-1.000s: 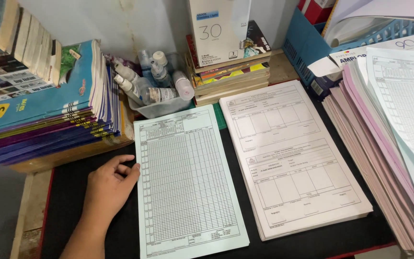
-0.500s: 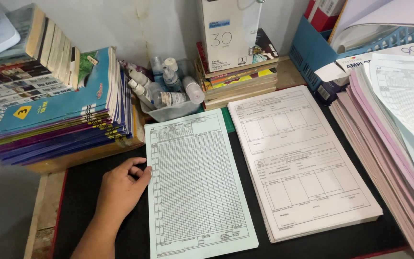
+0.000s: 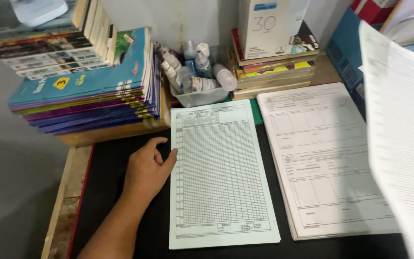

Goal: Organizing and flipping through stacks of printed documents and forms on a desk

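since a second ago the view has swung to the right and a blurred white sheet [image 3: 401, 139] (lined like a form) has come in large over the right side, covering the pink-edged stack seen there before. whatever holds it is out of sight, so the right hand's state cannot be told.

left hand [image 3: 147, 168] rests flat and released on the black surface [image 3: 106, 192], grasping nothing, its fingertips [image 3: 172, 154] just touching the left edge of the pale green gridded form [image 3: 219, 177]. that form lies flat near the middle of the surface, top edge close under a clear tub of small bottles [image 3: 195, 84].

just to the right of the green form, a little apart, lies a thick stack of white printed forms [image 3: 322, 153]. behind it a pile of books [image 3: 274, 67] carries an upright white box [image 3: 269, 24]. left of the tub sits a slanting stack of blue and purple booklets [image 3: 92, 96] with more books [image 3: 49, 43] on top.
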